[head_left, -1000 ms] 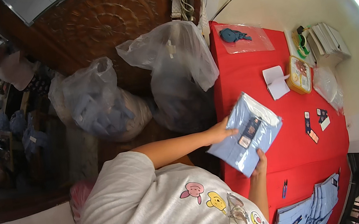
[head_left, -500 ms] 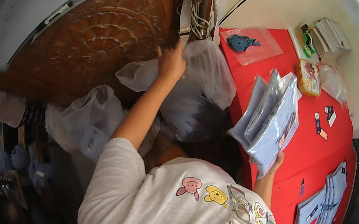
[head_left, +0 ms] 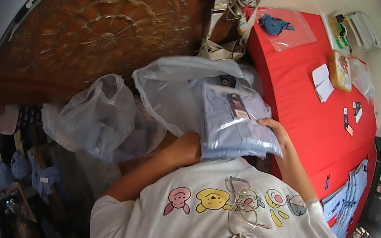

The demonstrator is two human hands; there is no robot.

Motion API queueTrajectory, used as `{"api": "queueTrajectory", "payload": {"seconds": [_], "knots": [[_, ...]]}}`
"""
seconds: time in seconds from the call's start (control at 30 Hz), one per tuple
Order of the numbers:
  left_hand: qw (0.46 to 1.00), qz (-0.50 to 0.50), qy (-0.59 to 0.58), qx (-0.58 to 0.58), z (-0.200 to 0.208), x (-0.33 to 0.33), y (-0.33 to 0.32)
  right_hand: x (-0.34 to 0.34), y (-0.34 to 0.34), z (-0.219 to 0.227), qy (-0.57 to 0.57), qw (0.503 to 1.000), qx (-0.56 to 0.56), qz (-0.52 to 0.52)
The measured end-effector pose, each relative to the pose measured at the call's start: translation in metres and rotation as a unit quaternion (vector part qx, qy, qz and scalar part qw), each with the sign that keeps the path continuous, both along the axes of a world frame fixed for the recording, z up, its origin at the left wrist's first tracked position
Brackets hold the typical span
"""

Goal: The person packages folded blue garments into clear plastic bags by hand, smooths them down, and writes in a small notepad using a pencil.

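Bagging seems in hand: at the mouth of the plastic bag [head_left: 160, 91], the right hand [head_left: 278, 131] grips the wrapped garments [head_left: 224, 122] by one edge, the left hand's hold is hidden, and the next move calls for steady support.

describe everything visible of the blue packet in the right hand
The packet is flat, roughly rectangular: light blue cloth in glossy, wrinkled clear plastic, with a dark label, pale at its lower end. It is tilted at the mouth of a translucent bag, the right hand on its right edge; the left hand is hidden.
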State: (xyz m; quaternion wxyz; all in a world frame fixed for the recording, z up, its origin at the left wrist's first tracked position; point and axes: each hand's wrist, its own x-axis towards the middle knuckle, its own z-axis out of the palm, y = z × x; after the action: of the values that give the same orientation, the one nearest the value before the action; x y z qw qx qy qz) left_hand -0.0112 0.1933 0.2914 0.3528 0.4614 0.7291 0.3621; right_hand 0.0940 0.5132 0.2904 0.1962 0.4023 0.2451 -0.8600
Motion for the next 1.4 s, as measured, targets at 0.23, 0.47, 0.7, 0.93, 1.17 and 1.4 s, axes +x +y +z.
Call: {"api": "queueTrajectory", "payload": {"seconds": [0.23,0.47,0.7,0.93,1.17,1.4], "knots": [[0.998,-0.014,0.035,0.050,0.024,0.004,-0.017,-0.112,-0.017,-0.159,-0.015,0.992,0.054,0.112],[0.959,0.242,0.109,0.098,0.051,-0.035,-0.025,-0.159,-0.019,-0.267,0.012,0.925,0.338,0.174],[0.897,0.414,-0.021,0.152,0.050,-0.063,-0.032,-0.095,0.021,-0.075,0.360,0.819,0.373,0.247],[0.871,0.436,-0.060,0.219,0.052,-0.102,-0.019,-0.054,0.051,-0.119,0.060,0.445,0.805,0.388],[0.846,0.488,-0.056,0.208,0.045,-0.110,-0.044,-0.169,-0.008,0.028,0.187,0.518,0.597,0.583],[0.855,0.486,-0.054,0.173,0.030,-0.120,-0.061,-0.204,-0.021,-0.075,0.168,0.401,0.839,0.327]]}}
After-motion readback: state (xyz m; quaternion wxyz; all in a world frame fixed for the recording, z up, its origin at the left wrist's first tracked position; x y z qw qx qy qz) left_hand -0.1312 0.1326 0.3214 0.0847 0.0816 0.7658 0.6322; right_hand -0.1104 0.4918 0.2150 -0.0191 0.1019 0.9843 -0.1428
